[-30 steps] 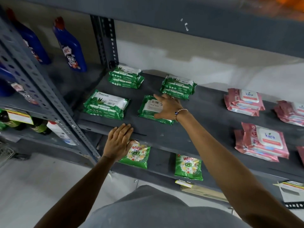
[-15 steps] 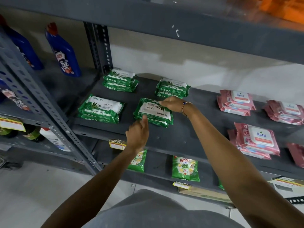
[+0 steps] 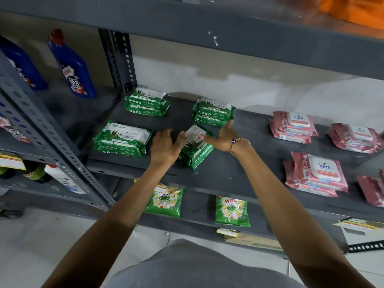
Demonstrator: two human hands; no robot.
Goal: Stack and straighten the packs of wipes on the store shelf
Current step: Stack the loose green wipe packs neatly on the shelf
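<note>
Green wipes packs lie in two-high stacks on the grey shelf (image 3: 239, 163): back left (image 3: 146, 102), back right (image 3: 213, 112), front left (image 3: 122, 139). The front middle green stack (image 3: 196, 151) sits turned at an angle, its short end toward me. My left hand (image 3: 166, 146) rests against its left side, fingers spread and blurred. My right hand (image 3: 222, 138), with a bracelet at the wrist, is flat against its right side, thumb over the top pack. Pink wipes packs lie in loose stacks to the right (image 3: 293, 126), (image 3: 356, 138), (image 3: 315, 174).
Blue cleaner bottles (image 3: 72, 67) stand in the bay to the left, behind a perforated grey upright (image 3: 62, 146). Green detergent pouches (image 3: 164, 201), (image 3: 231, 210) lie on the shelf below. The upper shelf's edge (image 3: 228, 23) hangs overhead.
My left hand rose from the shelf's front edge to the front middle green stack. Between my two hands that stack has turned from lying crosswise to pointing at an angle.
</note>
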